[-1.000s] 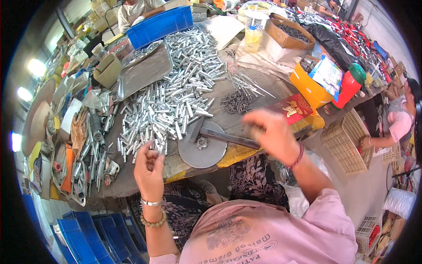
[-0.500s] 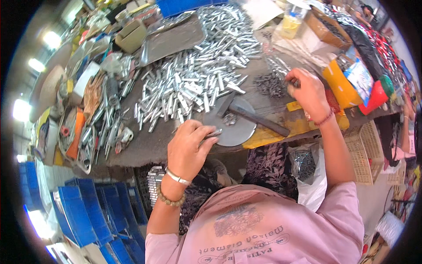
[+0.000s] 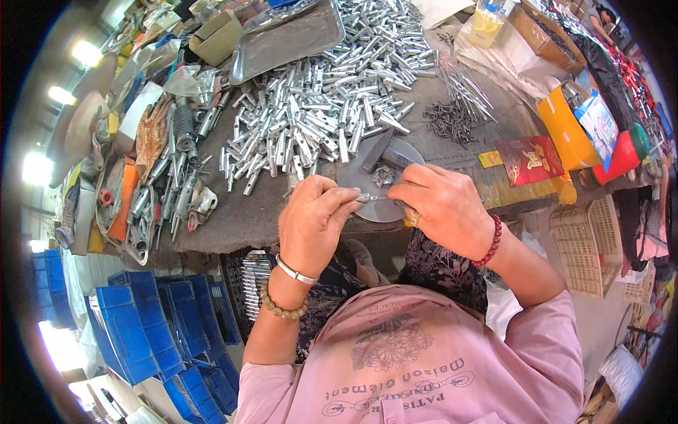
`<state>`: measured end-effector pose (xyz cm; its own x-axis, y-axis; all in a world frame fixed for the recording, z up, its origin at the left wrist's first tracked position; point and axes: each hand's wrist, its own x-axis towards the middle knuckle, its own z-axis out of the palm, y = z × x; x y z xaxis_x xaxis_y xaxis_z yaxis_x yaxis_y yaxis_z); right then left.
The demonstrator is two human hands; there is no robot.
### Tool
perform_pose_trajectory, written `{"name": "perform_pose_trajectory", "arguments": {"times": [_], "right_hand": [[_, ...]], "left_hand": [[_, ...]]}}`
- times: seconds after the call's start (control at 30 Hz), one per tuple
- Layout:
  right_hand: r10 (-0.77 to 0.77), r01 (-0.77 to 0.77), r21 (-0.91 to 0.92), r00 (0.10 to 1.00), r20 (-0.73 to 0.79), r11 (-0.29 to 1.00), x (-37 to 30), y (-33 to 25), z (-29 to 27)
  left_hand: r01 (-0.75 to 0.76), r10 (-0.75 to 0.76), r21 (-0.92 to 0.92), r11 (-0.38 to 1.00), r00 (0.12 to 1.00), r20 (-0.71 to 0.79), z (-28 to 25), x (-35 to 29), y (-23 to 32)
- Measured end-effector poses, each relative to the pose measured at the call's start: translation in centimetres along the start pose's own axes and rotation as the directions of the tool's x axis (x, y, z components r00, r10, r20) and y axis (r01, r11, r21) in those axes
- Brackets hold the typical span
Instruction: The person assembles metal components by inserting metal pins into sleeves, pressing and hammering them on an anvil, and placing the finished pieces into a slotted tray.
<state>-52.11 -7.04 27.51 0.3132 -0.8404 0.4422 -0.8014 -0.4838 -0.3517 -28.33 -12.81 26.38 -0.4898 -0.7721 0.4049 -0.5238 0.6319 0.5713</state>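
Note:
My left hand [image 3: 314,212] pinches a small silvery metal part [image 3: 366,198] between thumb and fingertips. Close to its right end, my right hand [image 3: 445,205] is closed in a pinch; what lies in those fingers is too small to make out. Both hands meet over the near edge of a round grey metal plate [image 3: 373,210]. On the plate rest a hammer [image 3: 378,148], its handle partly behind my right hand, and a little heap of small shiny bits [image 3: 383,176]. Beyond the plate spreads a big pile of silvery metal tubes [image 3: 311,116].
Small dark pins [image 3: 452,123] lie in a heap right of the pile, beside long thin rods [image 3: 472,92]. A metal tray [image 3: 286,46] sits behind. Hand tools [image 3: 183,134] crowd the left; a red packet [image 3: 530,161] and yellow pouch [image 3: 565,131] are at right.
My right hand has come from the dark pins, leftward and nearer, to my left hand's fingertips. The left hand has shifted slightly and still holds its metal part. The view has tilted a little.

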Motion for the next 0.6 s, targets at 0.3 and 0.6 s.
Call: {"name": "perform_pose_trajectory", "arguments": {"times": [0.3, 0.6], "right_hand": [[-0.044, 0.044, -0.001, 0.999, 0.008, 0.999, 0.6, 0.5, 0.3], [-0.027, 0.029, 0.081, 0.999, -0.026, 0.996, 0.7, 0.5, 0.4]], "left_hand": [[-0.005, 0.004, -0.016, 1.0, 1.0, -0.008, 0.3, 0.0, -0.4], [0.01, -0.01, -0.038, 0.999, 1.0, 0.001, 0.5, 0.2, -0.1]]}}
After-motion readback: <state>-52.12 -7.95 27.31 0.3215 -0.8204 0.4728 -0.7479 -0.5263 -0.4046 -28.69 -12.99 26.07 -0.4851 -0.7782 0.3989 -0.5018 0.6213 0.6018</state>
